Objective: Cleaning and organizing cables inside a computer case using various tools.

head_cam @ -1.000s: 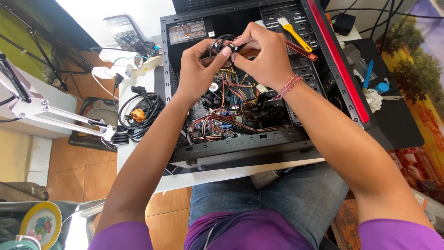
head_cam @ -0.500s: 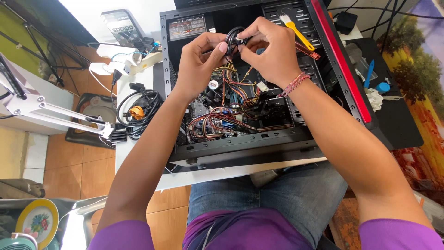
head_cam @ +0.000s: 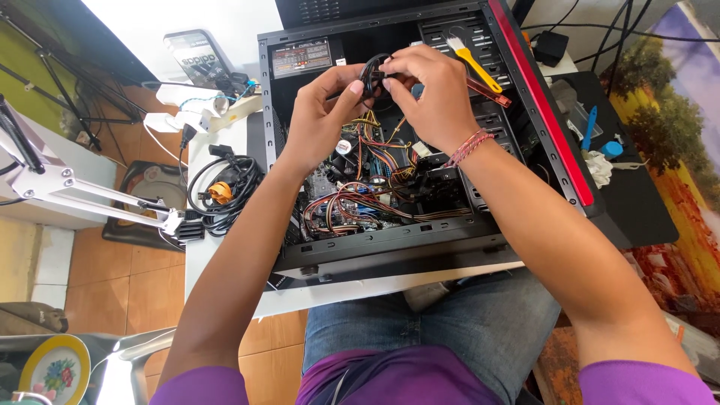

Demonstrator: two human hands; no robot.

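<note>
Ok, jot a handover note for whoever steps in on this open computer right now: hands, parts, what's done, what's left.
Left hand: raised over the open black computer case, fingers pinching a looped bundle of black cable.
Right hand: gripping the same bundle from the other side.
Parts: the case lies on its side on the white table with the side panel off; multicoloured internal wiring is loose inside. A yellow-handled brush rests on the drive bays. A coiled black power cord lies left of the case.
Done: case opened, cable lifted clear.
Left: the cable is still in hand, apparently not yet routed or connected; wiring untidied, panel off.
</note>
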